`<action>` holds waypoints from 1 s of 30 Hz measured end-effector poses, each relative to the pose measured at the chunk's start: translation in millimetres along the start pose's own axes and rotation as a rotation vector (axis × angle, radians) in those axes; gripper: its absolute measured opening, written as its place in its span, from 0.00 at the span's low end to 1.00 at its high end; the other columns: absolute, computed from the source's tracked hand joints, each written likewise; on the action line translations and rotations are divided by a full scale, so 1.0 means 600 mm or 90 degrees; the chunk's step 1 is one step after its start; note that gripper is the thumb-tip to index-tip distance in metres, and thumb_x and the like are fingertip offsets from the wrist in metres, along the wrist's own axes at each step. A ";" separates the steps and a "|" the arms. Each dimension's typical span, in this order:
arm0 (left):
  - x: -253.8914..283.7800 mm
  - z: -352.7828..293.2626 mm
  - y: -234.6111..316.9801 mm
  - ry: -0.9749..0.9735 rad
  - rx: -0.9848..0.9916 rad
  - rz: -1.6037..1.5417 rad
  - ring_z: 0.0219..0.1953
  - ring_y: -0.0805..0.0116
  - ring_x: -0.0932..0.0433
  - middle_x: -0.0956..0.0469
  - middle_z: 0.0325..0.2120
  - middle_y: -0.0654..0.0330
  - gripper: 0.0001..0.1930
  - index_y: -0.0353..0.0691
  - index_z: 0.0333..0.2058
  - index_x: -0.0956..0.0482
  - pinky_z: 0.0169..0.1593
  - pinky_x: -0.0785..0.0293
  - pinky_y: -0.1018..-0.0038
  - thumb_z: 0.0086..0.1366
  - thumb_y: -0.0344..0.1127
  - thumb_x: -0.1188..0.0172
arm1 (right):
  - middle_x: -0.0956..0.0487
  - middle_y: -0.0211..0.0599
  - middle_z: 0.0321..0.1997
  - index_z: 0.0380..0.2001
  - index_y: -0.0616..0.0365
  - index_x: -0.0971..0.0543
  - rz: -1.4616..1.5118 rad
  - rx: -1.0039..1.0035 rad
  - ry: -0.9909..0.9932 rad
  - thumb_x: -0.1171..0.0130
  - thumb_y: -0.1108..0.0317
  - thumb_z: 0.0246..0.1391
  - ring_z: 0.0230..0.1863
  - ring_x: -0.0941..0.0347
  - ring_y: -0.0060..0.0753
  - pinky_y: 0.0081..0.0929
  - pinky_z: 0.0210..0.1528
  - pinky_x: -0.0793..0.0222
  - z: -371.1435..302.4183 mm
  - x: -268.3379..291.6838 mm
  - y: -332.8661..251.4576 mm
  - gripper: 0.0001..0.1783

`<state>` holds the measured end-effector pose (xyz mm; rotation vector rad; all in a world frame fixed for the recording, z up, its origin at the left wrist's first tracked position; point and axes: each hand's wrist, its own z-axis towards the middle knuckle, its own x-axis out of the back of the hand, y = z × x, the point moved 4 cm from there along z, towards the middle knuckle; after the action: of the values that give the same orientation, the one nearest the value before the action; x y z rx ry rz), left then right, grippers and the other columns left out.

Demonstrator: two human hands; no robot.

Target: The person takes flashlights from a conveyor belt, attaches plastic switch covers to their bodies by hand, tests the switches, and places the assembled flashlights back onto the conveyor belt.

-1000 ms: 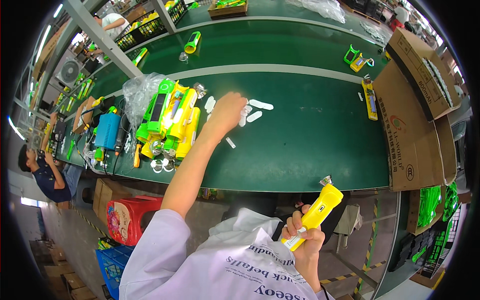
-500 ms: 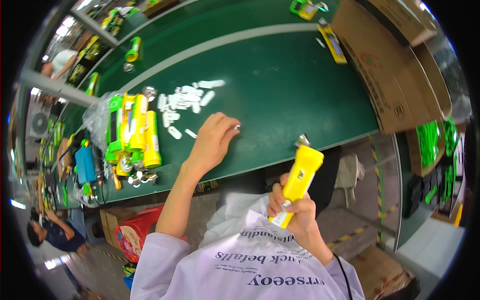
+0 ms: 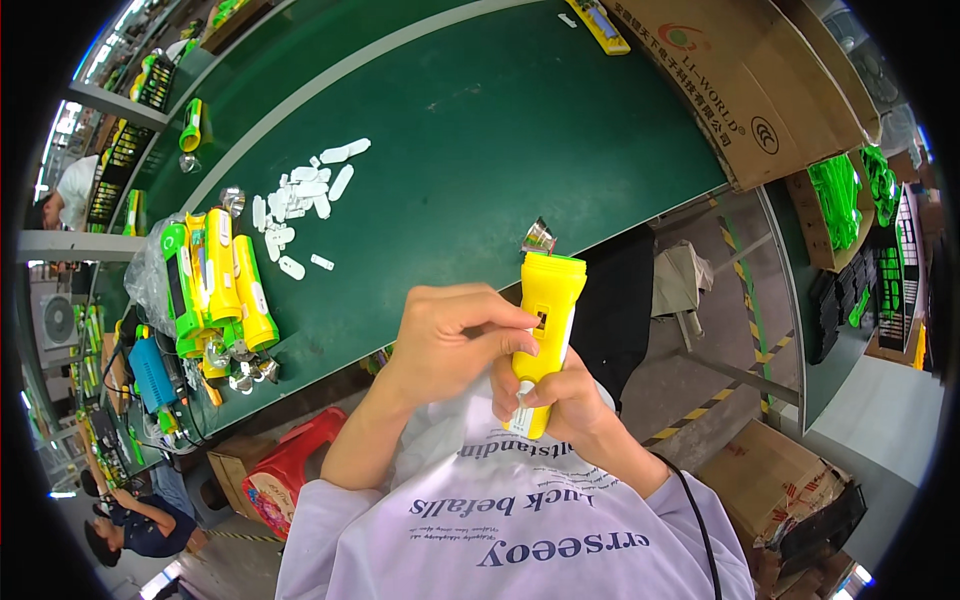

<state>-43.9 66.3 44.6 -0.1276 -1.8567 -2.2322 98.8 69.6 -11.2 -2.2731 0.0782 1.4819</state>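
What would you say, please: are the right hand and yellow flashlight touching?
Touching: the head view shows the right hand wrapped around the lower part of the yellow flashlight.

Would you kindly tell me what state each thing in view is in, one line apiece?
Torch: held, front end uncapped
Reflector: tilted, outside the torch's open end
Left hand: touching the torch's side; whether it holds anything is unclear
Right hand: closed around the torch
White pieces: loose, scattered
Other torches: heaped
Bag: crumpled
Green parts: piled in an open box
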 end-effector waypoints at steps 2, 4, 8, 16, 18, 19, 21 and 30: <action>-0.008 -0.004 0.003 0.010 0.004 -0.005 0.22 0.76 0.24 0.20 0.24 0.60 0.08 0.35 0.33 0.15 0.28 0.30 0.81 0.52 0.20 0.32 | 0.27 0.39 0.27 0.42 0.59 0.33 -0.001 0.007 -0.001 0.45 0.80 0.29 0.26 0.28 0.36 0.34 0.31 0.28 0.000 0.002 -0.003 0.28; -0.010 -0.004 0.008 0.022 0.036 0.027 0.24 0.75 0.23 0.20 0.25 0.60 0.08 0.35 0.33 0.15 0.28 0.29 0.81 0.54 0.19 0.34 | 0.26 0.39 0.27 0.42 0.60 0.33 0.000 0.014 -0.001 0.45 0.80 0.29 0.26 0.28 0.36 0.34 0.31 0.28 -0.002 0.003 -0.005 0.28; -0.008 0.003 0.003 -0.008 -0.051 0.013 0.26 0.75 0.23 0.21 0.27 0.59 0.07 0.33 0.34 0.15 0.29 0.29 0.81 0.55 0.19 0.35 | 0.26 0.39 0.26 0.42 0.60 0.33 -0.021 0.023 -0.003 0.45 0.79 0.30 0.25 0.28 0.35 0.33 0.30 0.28 -0.004 0.001 -0.005 0.27; -0.018 -0.007 -0.021 0.013 0.027 -0.031 0.28 0.75 0.24 0.23 0.28 0.58 0.06 0.32 0.34 0.16 0.31 0.30 0.81 0.56 0.21 0.33 | 0.26 0.38 0.26 0.42 0.60 0.33 -0.042 0.016 0.017 0.46 0.79 0.31 0.24 0.28 0.34 0.32 0.29 0.28 -0.003 0.000 -0.004 0.27; -0.020 -0.008 -0.022 0.012 0.030 -0.041 0.28 0.75 0.25 0.23 0.28 0.58 0.06 0.32 0.34 0.17 0.31 0.30 0.81 0.56 0.21 0.34 | 0.26 0.38 0.26 0.43 0.60 0.33 -0.046 0.016 0.019 0.46 0.79 0.30 0.24 0.27 0.35 0.32 0.29 0.28 -0.004 0.002 -0.005 0.27; -0.020 -0.008 -0.022 0.013 0.032 -0.051 0.28 0.75 0.25 0.24 0.28 0.59 0.06 0.32 0.34 0.18 0.31 0.30 0.82 0.56 0.21 0.34 | 0.26 0.38 0.26 0.43 0.60 0.33 -0.045 0.017 0.020 0.46 0.79 0.30 0.24 0.27 0.35 0.32 0.29 0.28 -0.004 0.002 -0.004 0.27; -0.020 -0.010 -0.021 0.020 0.044 -0.057 0.28 0.76 0.26 0.24 0.28 0.59 0.05 0.32 0.33 0.19 0.31 0.31 0.81 0.57 0.21 0.34 | 0.26 0.38 0.26 0.43 0.60 0.33 -0.053 0.012 0.025 0.45 0.79 0.31 0.24 0.27 0.35 0.32 0.29 0.28 -0.004 0.001 -0.003 0.28; -0.016 -0.006 -0.004 0.024 0.013 0.014 0.26 0.75 0.26 0.25 0.27 0.60 0.05 0.33 0.31 0.22 0.30 0.31 0.80 0.56 0.23 0.34 | 0.25 0.39 0.27 0.44 0.60 0.33 -0.084 0.026 0.040 0.44 0.79 0.31 0.25 0.26 0.34 0.31 0.28 0.28 -0.005 -0.002 -0.001 0.29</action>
<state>-34.6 64.4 39.7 -0.1013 -1.8504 -2.1854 101.1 69.1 -9.1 -2.2460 -0.0230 1.3305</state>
